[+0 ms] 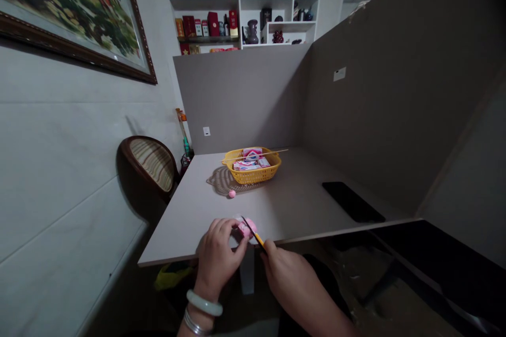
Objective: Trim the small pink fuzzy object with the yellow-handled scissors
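My left hand (217,255) grips a soft pink lump (245,229), probably clay, over the near edge of the pale grey table (284,205). My right hand (292,284) holds a thin tool (254,234) with a yellow handle and a dark, narrow tip. That tip touches or nearly touches the lump. A small pink ball (232,194) lies on the table farther ahead. A pale green bangle (204,303) and silver bangles (194,322) circle my left wrist.
A yellow woven basket (253,174) holding pink-and-white boxes stands on the table, with a thin stick across it. Beside it lies a round woven mat (223,180). A black phone (353,201) lies to the right. A brown chair (148,168) stands left of the table.
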Motion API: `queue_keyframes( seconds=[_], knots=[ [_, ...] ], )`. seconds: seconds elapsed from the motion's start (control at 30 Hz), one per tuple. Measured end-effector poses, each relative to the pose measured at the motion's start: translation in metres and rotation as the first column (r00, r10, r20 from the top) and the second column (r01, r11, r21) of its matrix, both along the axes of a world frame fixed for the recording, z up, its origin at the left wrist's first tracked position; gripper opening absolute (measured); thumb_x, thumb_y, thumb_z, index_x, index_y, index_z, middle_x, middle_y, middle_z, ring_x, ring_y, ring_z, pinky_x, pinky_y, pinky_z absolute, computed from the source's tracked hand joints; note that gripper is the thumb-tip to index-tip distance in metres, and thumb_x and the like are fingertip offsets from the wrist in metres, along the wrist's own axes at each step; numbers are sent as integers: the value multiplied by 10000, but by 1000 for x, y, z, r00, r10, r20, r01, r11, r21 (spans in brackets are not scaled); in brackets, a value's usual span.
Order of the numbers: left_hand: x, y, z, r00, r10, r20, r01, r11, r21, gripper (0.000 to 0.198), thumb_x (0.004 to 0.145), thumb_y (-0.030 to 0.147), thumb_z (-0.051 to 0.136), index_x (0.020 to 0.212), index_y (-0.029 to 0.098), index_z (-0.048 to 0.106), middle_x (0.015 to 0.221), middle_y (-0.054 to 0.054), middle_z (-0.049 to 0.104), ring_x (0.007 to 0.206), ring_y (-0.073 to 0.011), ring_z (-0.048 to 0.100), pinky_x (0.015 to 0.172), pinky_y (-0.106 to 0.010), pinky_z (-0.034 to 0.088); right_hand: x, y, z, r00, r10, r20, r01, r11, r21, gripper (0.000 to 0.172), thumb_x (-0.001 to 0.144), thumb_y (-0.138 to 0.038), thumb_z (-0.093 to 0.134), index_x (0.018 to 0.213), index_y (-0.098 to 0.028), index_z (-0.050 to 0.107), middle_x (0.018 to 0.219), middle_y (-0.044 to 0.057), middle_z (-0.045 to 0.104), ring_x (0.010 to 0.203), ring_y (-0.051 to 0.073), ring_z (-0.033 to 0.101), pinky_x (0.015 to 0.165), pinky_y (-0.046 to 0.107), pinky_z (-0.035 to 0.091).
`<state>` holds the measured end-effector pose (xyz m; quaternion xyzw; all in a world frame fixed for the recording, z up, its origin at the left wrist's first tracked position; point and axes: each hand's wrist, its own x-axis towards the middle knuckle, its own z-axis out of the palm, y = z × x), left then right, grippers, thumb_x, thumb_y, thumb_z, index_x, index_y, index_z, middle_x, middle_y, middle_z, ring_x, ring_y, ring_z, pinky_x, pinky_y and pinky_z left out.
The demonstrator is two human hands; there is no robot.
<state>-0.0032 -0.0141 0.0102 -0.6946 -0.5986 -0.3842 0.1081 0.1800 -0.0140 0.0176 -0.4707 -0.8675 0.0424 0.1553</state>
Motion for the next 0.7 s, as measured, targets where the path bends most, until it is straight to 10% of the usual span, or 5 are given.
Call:
queue_keyframes(
  seconds=[0.7],
  knots=[
    [2,-1,1,999,33,17,-34,999,39,113,863,321,628,924,229,602,901,-38,658,862,-209,615,745,-340,503,11,-7,-18,1000,-19,-17,17,993,-116,229,942,-72,393,942,-196,585,783,51,732,698,199,718,507,264,309]
  ],
)
